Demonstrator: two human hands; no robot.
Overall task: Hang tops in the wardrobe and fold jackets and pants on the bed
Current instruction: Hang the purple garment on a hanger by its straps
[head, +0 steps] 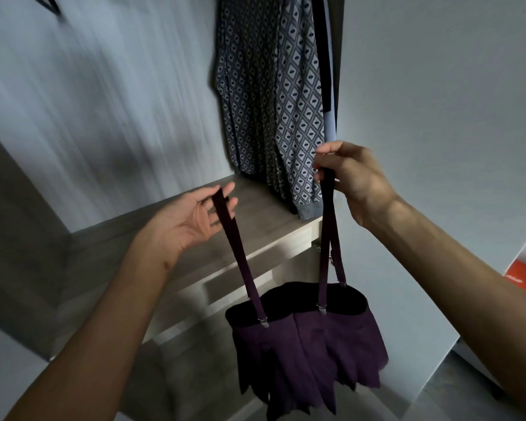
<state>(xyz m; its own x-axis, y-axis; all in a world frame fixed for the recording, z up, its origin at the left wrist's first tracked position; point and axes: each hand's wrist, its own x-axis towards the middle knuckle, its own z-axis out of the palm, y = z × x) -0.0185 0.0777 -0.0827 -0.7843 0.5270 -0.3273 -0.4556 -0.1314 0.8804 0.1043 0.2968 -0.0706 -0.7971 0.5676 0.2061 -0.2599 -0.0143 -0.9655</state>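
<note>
The purple top [310, 338] hangs low in the centre, before the wardrobe shelf [255, 214]. The right hand [353, 177] pinches one strap [327, 226]. The left hand [192, 217], almost flat, carries the other strap [234, 238] on its fingers. This spreads them apart, probably for a hanger, perhaps the blurred dark shape [47, 3] in the upper left.

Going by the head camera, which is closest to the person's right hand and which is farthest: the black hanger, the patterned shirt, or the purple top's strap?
1. Strap: pinched in the right hand itself.
2. Patterned shirt: hanging just left of it.
3. Black hanger: far off, top left corner.
</note>
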